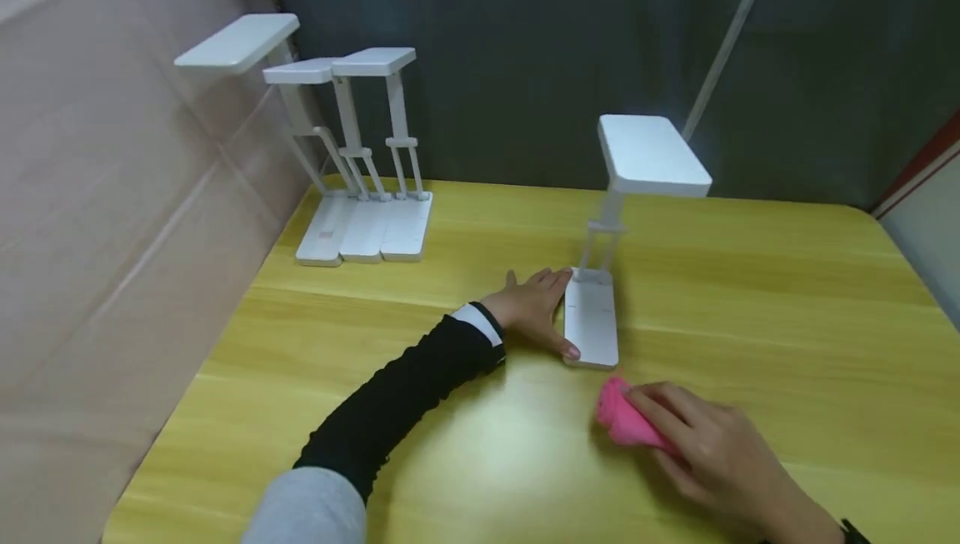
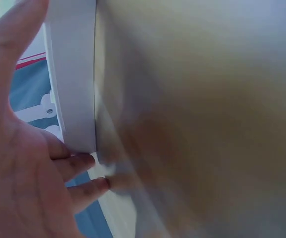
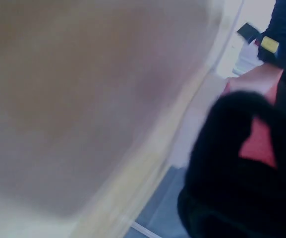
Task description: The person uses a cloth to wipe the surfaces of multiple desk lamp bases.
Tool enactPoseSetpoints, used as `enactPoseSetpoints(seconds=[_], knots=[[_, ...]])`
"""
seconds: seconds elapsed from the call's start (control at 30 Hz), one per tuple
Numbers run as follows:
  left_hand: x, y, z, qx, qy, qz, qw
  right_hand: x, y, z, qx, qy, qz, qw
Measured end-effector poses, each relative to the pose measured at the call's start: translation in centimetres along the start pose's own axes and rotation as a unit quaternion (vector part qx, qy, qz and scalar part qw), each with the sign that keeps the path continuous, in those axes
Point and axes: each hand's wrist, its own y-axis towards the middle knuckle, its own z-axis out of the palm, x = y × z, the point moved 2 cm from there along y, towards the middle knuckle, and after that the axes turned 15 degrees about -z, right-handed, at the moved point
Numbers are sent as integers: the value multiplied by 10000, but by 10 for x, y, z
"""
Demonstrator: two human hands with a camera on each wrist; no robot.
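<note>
A white phone stand (image 1: 592, 323) with a flat base and a raised tilted plate (image 1: 654, 152) stands right of the table's middle. My left hand (image 1: 536, 311) rests against the base's left side, fingers extended and thumb at the front corner. In the left wrist view, that hand (image 2: 19, 163) spans the edge of the white base (image 2: 73, 74). My right hand (image 1: 701, 444) pinches a crumpled pink cloth (image 1: 630, 419) just in front of the stand. In the right wrist view, a blurred dark shape hides most of the hand, with pink (image 3: 259, 144) showing through.
Several similar white stands (image 1: 405, 227) are lined up side by side at the back left of the yellow wood-grain table (image 1: 750, 294). A beige covering (image 1: 112, 236) hangs along the left, and a dark curtain (image 1: 487, 69) closes off the back.
</note>
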Motion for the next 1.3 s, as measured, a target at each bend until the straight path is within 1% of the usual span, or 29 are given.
enactPoseSetpoints(seconds=[0.07,0.13,0.23,0.3,0.33,0.4,0.47,0.53,0.63,0.77,0.83,0.9,1.0,1.13,1.2,1.3], knots=[[-11,16,2,104,2,80,9999,4,0,7,-122,81,-186,9997],[-22,31,6,204,13,125,9997,7,1,15,-193,171,-244,9994],[-38,49,12,264,151,85,9995,10,5,28,-372,313,-330,9983],[-49,56,13,330,184,-2,9993,11,10,35,-440,376,-392,9976],[-55,59,17,368,201,-36,9991,13,11,38,-498,428,-447,9968],[-67,64,19,410,242,-101,9988,16,13,42,-639,490,-610,9949],[-78,70,17,403,271,-188,9986,15,16,42,-809,490,-811,9922],[-88,75,12,326,345,-261,9985,12,18,40,-969,463,-979,9894],[-99,83,6,237,504,-386,9977,8,19,37,-1065,404,-1026,9882],[-105,89,0,190,616,-480,9968,4,20,34,-1147,343,-1030,9874],[-104,93,-1,134,641,-578,9962,2,23,32,-1248,325,-1086,9857],[-102,98,1,31,671,-682,9954,1,27,30,-1348,307,-1195,9832],[-101,111,11,-15,675,-726,9951,0,29,27,-1369,271,-1216,9827],[-105,125,24,-12,604,-527,9968,2,28,24,-1273,221,-1113,9854],[-107,126,26,-31,605,-458,9971,3,28,24,-1268,219,-1081,9858],[-105,123,23,22,641,-448,9969,4,31,24,-1281,254,-1115,9851]])
